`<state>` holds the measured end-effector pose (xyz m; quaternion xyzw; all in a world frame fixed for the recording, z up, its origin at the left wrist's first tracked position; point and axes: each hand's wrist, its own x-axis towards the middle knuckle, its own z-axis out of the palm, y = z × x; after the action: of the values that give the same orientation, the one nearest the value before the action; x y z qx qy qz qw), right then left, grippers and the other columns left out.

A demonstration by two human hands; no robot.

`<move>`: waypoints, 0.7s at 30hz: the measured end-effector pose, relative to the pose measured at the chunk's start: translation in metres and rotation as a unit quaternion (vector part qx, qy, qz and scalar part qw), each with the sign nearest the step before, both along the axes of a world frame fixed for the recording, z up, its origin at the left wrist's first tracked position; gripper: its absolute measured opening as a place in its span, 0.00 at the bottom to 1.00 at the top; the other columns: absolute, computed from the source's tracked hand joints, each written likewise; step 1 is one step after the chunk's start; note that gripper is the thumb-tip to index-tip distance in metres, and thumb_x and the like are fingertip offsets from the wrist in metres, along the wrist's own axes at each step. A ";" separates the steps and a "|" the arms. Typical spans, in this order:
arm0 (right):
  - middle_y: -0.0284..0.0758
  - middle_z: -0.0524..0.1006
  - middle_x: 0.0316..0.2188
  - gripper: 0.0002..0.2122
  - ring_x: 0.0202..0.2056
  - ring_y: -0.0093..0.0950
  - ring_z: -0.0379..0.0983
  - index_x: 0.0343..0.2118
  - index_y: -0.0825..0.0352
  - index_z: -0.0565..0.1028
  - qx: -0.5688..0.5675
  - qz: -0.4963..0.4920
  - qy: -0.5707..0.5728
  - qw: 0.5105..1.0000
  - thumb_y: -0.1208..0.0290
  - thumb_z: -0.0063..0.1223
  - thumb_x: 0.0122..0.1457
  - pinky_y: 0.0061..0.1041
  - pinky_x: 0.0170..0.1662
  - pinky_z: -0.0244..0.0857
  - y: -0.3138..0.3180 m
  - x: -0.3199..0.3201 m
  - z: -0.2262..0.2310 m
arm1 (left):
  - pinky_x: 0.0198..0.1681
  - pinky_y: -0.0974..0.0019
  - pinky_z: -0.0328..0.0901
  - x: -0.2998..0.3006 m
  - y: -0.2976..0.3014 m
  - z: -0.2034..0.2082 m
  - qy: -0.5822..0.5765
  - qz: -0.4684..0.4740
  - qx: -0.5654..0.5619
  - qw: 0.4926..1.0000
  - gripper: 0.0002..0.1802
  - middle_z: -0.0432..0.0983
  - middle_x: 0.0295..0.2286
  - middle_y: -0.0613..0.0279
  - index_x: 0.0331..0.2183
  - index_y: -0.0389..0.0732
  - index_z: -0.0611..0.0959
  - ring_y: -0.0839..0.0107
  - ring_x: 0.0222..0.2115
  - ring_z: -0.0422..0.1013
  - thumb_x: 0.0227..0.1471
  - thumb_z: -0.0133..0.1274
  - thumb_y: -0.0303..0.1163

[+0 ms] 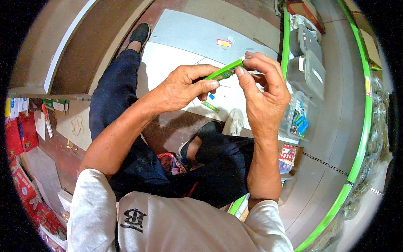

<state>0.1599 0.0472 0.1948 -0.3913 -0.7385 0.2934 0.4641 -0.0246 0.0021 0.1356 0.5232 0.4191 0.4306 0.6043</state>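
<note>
Above a white board (166, 63), both hands hold a slim, long green packet (226, 70) tilted up to the right. My left hand (178, 88) pinches its lower left end between thumb and fingers. At the raised right end, my right hand (266, 94) grips it with the thumb on the near side and curled fingers behind. Below the hands, a similar small green packet (210, 106) lies at the board's edge beside a blue scrap (211, 96). The packet's ends are partly hidden by my fingers.
To the right, a clear bin (289, 110) contains blue and green packets, with lidded plastic boxes (305, 73) beyond it. A green-edged shelf (359, 143) runs along the far right. A whitish cloth (234, 122) lies between my legs. Red boxes (26, 133) stand at left.
</note>
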 end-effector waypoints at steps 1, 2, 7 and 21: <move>0.39 0.78 0.42 0.08 0.40 0.26 0.78 0.36 0.67 0.80 -0.001 0.001 0.001 1.000 0.80 0.64 0.52 0.22 0.35 0.75 0.000 0.001 0.000 | 0.30 0.73 0.68 0.001 0.000 0.000 0.004 -0.001 -0.004 1.000 0.18 0.75 0.28 0.68 0.51 0.40 0.80 0.81 0.26 0.69 0.62 0.53 0.37; 0.39 0.78 0.41 0.08 0.40 0.26 0.77 0.36 0.67 0.80 -0.003 0.000 0.000 1.000 0.80 0.64 0.52 0.22 0.36 0.75 0.000 0.001 0.000 | 0.30 0.73 0.68 0.001 0.000 0.001 0.001 -0.001 -0.004 1.000 0.18 0.75 0.28 0.68 0.51 0.40 0.80 0.81 0.26 0.69 0.62 0.53 0.37; 0.36 0.79 0.40 0.08 0.39 0.25 0.77 0.36 0.67 0.80 -0.068 -0.002 0.014 0.998 0.79 0.64 0.52 0.23 0.37 0.74 -0.001 0.004 0.002 | 0.29 0.73 0.66 0.002 -0.001 0.004 0.026 0.012 0.004 1.000 0.19 0.75 0.28 0.68 0.51 0.40 0.80 0.81 0.24 0.67 0.63 0.52 0.39; 0.32 0.78 0.29 0.06 0.26 0.19 0.74 0.37 0.69 0.79 -0.250 -0.015 0.068 0.966 0.77 0.62 0.56 0.19 0.29 0.69 -0.001 0.012 0.004 | 0.21 0.76 0.61 0.001 0.001 0.017 0.000 0.012 -0.023 1.000 0.20 0.76 0.26 0.68 0.52 0.38 0.80 0.83 0.19 0.66 0.62 0.52 0.39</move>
<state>0.1717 0.0464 0.1984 -0.4852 -0.6027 0.4874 0.4048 -0.0236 0.0032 0.1524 0.5045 0.4352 0.4281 0.6105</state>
